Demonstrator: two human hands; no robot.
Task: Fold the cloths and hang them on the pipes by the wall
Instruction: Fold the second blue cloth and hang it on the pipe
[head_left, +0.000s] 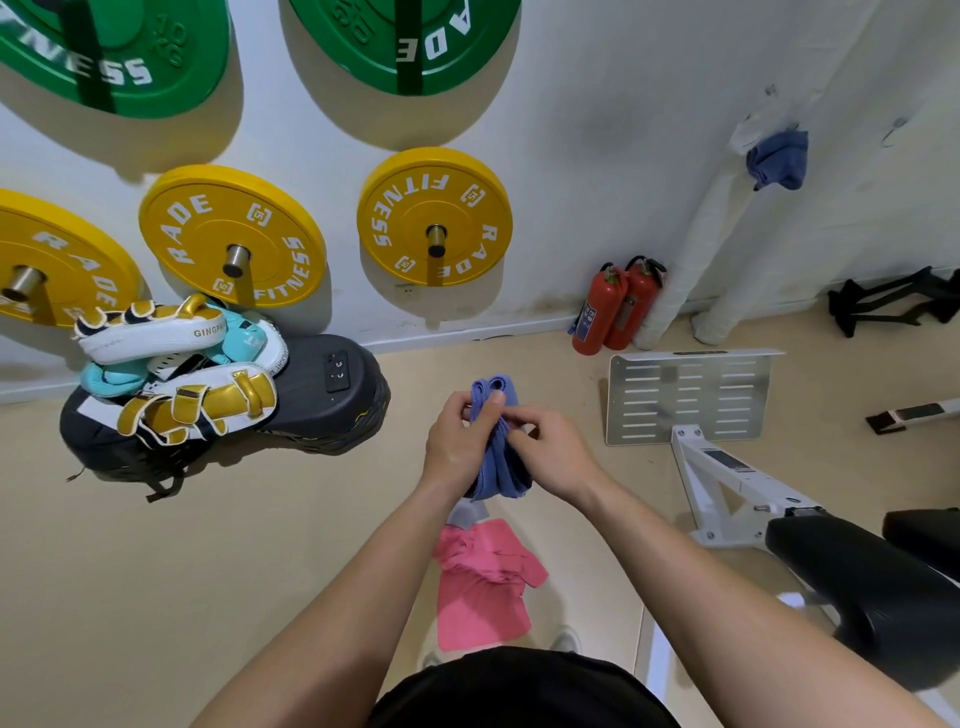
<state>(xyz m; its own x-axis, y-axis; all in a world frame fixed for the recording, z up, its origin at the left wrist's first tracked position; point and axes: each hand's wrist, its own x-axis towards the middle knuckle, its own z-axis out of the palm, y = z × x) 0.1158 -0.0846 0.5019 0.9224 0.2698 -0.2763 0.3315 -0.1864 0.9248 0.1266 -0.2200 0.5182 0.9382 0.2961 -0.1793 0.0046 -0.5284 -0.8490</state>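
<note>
Pinching bunched blue cloth (500, 460) with left grip (460, 439) and right grip (551, 453); pink cloth (483, 587) on floor (249, 571), 6 o'clock.

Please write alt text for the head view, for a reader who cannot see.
The left hand and right hand grip a folded blue cloth over a pink cloth on the floor. A second blue cloth hangs on a white pipe by the wall, near two fire extinguishers.
</note>
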